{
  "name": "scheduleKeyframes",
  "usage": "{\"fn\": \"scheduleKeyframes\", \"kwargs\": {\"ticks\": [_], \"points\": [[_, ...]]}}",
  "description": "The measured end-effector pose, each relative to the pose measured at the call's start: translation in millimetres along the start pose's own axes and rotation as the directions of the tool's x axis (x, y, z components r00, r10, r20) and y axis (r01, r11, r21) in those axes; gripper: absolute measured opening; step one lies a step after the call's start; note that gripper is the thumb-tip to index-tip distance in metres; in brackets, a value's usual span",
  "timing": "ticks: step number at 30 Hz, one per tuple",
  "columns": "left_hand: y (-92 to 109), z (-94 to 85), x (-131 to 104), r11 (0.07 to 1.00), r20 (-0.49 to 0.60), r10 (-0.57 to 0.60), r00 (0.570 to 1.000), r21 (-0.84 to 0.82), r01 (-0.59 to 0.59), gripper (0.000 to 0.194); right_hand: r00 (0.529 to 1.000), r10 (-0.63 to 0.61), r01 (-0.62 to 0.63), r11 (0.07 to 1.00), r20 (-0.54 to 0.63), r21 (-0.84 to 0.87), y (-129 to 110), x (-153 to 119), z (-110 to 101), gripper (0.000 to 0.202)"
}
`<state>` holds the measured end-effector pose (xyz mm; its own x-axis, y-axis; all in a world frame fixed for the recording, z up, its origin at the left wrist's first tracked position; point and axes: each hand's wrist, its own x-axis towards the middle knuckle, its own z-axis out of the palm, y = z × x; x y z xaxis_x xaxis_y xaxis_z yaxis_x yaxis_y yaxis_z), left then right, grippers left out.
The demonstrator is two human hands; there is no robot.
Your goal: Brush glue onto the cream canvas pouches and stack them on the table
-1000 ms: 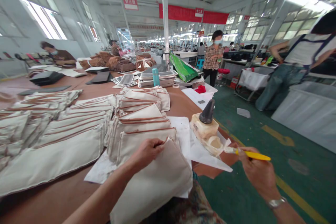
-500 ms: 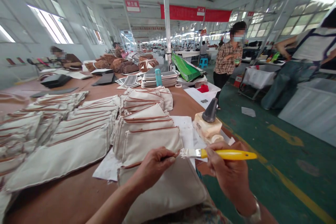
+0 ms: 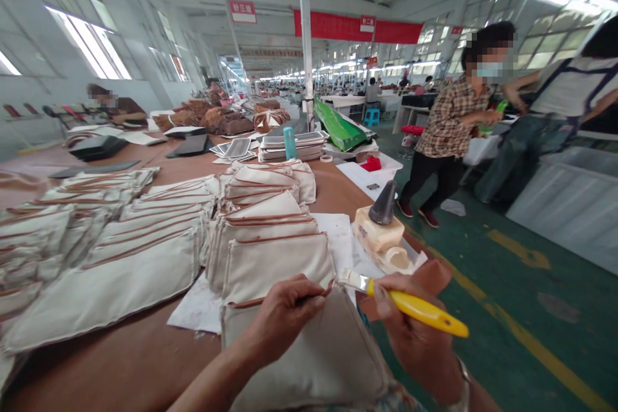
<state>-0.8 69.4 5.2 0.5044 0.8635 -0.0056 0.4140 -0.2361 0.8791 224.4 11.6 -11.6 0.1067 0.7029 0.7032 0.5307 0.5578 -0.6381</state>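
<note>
Between the thumb and fingers of my left hand (image 3: 294,309) is the brown-edged corner of a cream fabric panel (image 3: 333,347), which lies flat below it at the table's near edge. My right hand (image 3: 410,322) is closed around a paintbrush (image 3: 425,312) with a yellow handle and a pale metal band. Its whitish bristles are at the panel's brown edging, close to my left fingertips. Beyond my hands sits an overlapping row of similar cream panels (image 3: 275,264). A stained cream container (image 3: 379,232) with a black cone (image 3: 383,204) on top stands beyond my right hand.
More cream panels (image 3: 145,270) lie in rows on the brown-covered table (image 3: 120,373) to the left. A teal bottle (image 3: 289,143) and a green bag (image 3: 342,125) are farther back. A co-worker in a checked shirt (image 3: 447,119) walks near a grey bin (image 3: 570,199) on the right.
The brush handle has tilted downward at its right end, with the bristles still by the panel corner. The co-worker in the checked shirt has come closer and moved right.
</note>
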Motion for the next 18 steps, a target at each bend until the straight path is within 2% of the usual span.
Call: {"fn": "scheduleKeyframes", "kwargs": {"ticks": [3, 5, 8, 10, 12, 15, 18], "points": [[-1, 2.4, -10, 0.986, -0.053, 0.153, 0.987, 0.082, -0.148, 0.025, 0.984, 0.091, -0.085, 0.995, -0.152, 0.047, 1, 5, -9, 0.007], [0, 3.9, -17, 0.932, -0.078, 0.318, 0.945, 0.208, -0.297, 0.023, 0.954, 0.243, -0.205, 0.957, -0.175, 0.206, -2, 8, -18, 0.011], [1, 7.1, -24, 0.748, -0.061, 0.569, 0.820, 0.452, -0.486, 0.019, 0.889, 0.444, -0.351, 0.820, -0.115, 0.452, -8, 10, -26, 0.014], [1, 9.8, -27, 0.619, -0.014, 0.669, 0.743, 0.562, -0.548, 0.017, 0.863, 0.500, -0.389, 0.755, -0.079, 0.528, -12, 11, -27, 0.015], [-1, 12.3, -29, 0.545, 0.034, 0.707, 0.707, 0.612, -0.574, 0.017, 0.859, 0.511, -0.408, 0.727, -0.039, 0.553, -16, 10, -26, 0.016], [-5, 14.5, -31, 0.495, 0.092, 0.717, 0.691, 0.631, -0.597, 0.019, 0.858, 0.503, -0.474, 0.692, 0.107, 0.545, -18, 10, -30, 0.020], [-9, 15.2, -34, 0.460, 0.141, 0.714, 0.685, 0.643, -0.612, 0.022, 0.811, 0.511, -0.584, 0.667, 0.287, 0.464, -18, 14, -42, 0.022]]}}
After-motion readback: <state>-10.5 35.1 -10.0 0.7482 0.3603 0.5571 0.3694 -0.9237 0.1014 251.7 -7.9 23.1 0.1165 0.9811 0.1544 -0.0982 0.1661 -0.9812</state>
